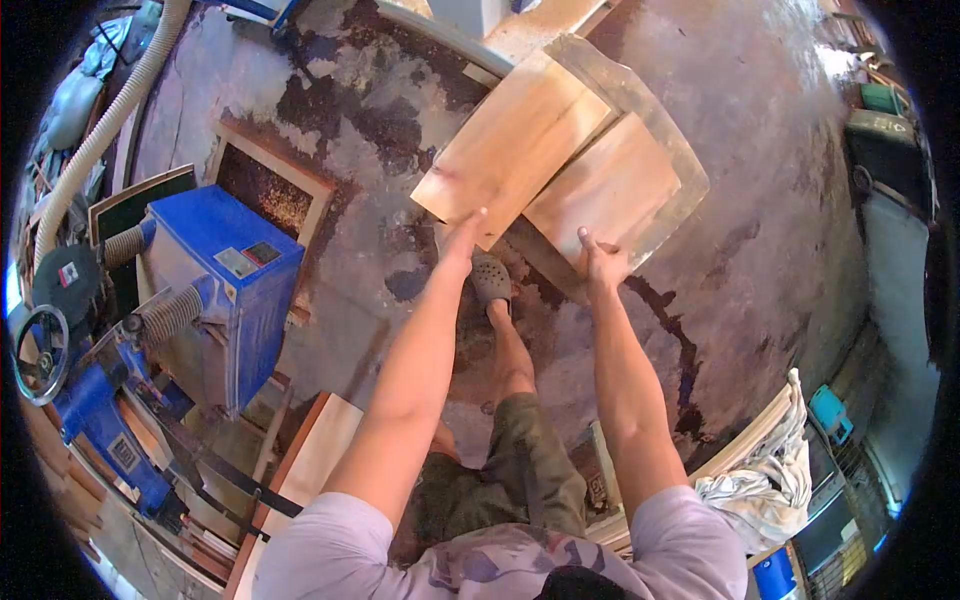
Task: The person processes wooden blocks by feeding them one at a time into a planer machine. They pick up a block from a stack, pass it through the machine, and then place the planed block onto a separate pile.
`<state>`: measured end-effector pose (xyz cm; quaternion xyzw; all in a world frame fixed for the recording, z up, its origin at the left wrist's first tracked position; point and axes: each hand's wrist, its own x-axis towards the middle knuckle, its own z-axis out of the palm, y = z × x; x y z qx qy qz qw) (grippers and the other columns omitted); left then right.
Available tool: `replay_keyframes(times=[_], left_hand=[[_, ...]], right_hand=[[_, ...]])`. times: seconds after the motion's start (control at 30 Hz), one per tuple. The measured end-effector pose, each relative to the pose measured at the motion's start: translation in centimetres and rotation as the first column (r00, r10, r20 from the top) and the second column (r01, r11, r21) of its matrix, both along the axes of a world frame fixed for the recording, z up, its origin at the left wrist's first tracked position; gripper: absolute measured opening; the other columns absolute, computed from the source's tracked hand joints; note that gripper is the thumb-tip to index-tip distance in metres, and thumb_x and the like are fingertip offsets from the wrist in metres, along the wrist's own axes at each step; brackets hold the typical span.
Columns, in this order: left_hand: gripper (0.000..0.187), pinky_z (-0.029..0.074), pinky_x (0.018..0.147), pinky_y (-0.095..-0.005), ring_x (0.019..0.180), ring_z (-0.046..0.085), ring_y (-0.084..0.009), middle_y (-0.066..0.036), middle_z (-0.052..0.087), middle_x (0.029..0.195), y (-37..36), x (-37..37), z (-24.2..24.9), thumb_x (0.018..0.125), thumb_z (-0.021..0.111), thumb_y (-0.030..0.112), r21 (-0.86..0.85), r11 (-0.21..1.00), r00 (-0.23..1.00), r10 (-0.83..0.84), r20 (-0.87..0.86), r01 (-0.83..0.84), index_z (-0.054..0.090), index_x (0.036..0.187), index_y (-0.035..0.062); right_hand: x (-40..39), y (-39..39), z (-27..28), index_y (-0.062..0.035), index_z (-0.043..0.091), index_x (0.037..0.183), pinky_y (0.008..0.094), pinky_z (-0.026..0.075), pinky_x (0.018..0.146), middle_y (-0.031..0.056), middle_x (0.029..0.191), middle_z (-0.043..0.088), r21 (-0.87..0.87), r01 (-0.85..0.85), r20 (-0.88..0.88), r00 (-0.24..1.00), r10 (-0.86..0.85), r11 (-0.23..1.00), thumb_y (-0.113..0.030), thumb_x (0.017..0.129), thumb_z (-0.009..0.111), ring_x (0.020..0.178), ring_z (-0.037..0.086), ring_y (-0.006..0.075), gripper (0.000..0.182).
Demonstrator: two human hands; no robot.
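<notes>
Boards [515, 135] straight out ahead of both hands, side by side above the floor [770, 260], each with its near end at one hand.
Left board [525, 125] runs lengthwise away from the person and slants rightward; the left hand [462, 243] is nearer to it, thumb over the near end. Right hand [603, 262] grips the near edge of the right board [610, 180], thumb on top; the fingers of both hands are hidden beneath. Both boards look flat, pale yellow-brown and straight-edged, the left one longer, with a darker smudge near its close end. Behind them shows a larger, duller sheet [676, 125] with cut-off corners.
</notes>
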<state>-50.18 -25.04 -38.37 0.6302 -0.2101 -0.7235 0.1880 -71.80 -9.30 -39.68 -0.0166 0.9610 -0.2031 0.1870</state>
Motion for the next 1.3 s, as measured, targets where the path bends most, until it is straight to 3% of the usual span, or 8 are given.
replay_keyframes(times=[0.1,0.23,0.4,0.57,0.63,0.83,1.0,1.3], left_hand=[[0.061,0.044,0.099,-0.0356,0.111,0.06,-0.0201,-0.013,0.066,0.121,-0.3,0.8,1.4,0.076,0.087,0.024,0.011,0.999,0.998,-0.033,0.046,0.032,0.062,0.123,-0.0055],[0.06,0.048,0.094,-0.0353,0.11,0.062,-0.0235,-0.013,0.065,0.122,-1.1,1.0,4.5,0.078,0.086,0.021,-0.014,0.999,0.999,-0.033,-0.021,0.033,0.059,0.125,-0.0056],[0.058,0.051,0.092,-0.0371,0.106,0.064,-0.0277,-0.017,0.066,0.12,-1.1,-0.5,15.9,0.079,0.083,0.016,-0.272,0.94,0.978,0.209,-0.026,-0.208,0.056,0.125,-0.0072],[0.047,0.051,0.09,-0.0364,0.1,0.066,-0.0243,-0.017,0.07,0.11,2.2,8.0,33.2,0.082,0.08,0.018,-0.479,0.87,0.941,0.058,0.332,0.116,0.062,0.118,-0.0054],[0.045,0.051,0.09,-0.0359,0.098,0.067,-0.0225,-0.016,0.071,0.107,5.5,14.1,41.3,0.082,0.079,0.021,-0.468,0.86,0.885,0.043,0.463,0.203,0.064,0.115,-0.0057],[0.045,0.05,0.093,-0.0328,0.104,0.063,-0.0167,-0.01,0.067,0.116,17.9,31.9,56.3,0.087,0.075,0.018,-0.514,0.716,0.869,0.477,-0.135,-0.473,0.06,0.125,-0.0037],[0.048,0.053,0.096,-0.0379,0.111,0.064,-0.0236,-0.013,0.063,0.123,28.7,45.4,55.4,0.092,0.066,0.015,-0.304,0.365,0.472,0.741,-0.477,-0.88,0.051,0.134,-0.0016],[0.049,0.052,0.099,-0.0435,0.119,0.06,-0.0281,-0.013,0.057,0.131,36.6,62.9,46.3,0.096,0.059,0.015,-0.337,-0.078,0.145,0.795,-0.589,-0.938,0.044,0.14,0.0024]], right_hand=[[-0.5,0.3,0.2,0.0029,0.061,0.098,0.0375,0.053,0.068,0.0132,0.09,0.062,-0.43,0.258,0.301,0.944,-0.132,0.865,-0.032,0.069,0.091,0.074,0.061,0.0218,0.054],[-1.9,2.3,2.4,0.0036,0.058,0.109,0.0354,0.053,0.061,0.0124,0.089,0.064,-0.538,0.424,0.616,0.788,-0.003,0.728,-0.021,0.075,0.086,0.072,0.064,0.0229,0.051],[-3.0,1.6,8.5,0.006,0.054,0.126,0.0415,0.054,0.087,0.0146,0.114,0.067,-0.531,0.578,0.783,0.614,0.098,0.62,-0.013,0.085,0.073,0.097,0.067,0.0292,0.049],[0.9,2.0,21.8,0.0016,0.06,0.119,0.0358,0.051,0.082,0.0137,0.108,0.067,-0.438,-0.267,0.082,0.939,0.333,0.859,-0.01,0.081,0.068,0.093,0.064,0.0214,0.04],[2.4,6.1,23.7,0.0044,0.057,0.119,0.0352,0.05,0.086,0.0126,0.098,0.066,-0.448,-0.316,0.114,0.908,0.404,0.836,-0.016,0.074,0.072,0.094,0.063,0.0248,0.052],[6.3,15.5,28.0,0.0036,0.061,0.118,0.0464,0.048,0.094,0.0278,0.116,0.063,-0.048,-0.733,0.05,0.677,0.734,0.679,-0.023,0.072,0.073,0.109,0.06,0.0435,0.055],[13.8,20.8,31.1,0.006,0.064,0.093,0.0477,0.051,0.079,0.0271,0.093,0.068,0.007,-0.727,-0.014,0.687,0.727,0.687,-0.019,0.075,0.072,0.089,0.067,0.0425,0.032],[25.6,17.8,44.1,0.0046,0.064,0.106,0.0373,0.053,0.079,0.0138,0.093,0.07,-0.381,-0.799,-0.27,0.577,0.771,0.465,0.004,0.063,0.07,0.086,0.067,0.0246,0.044]])
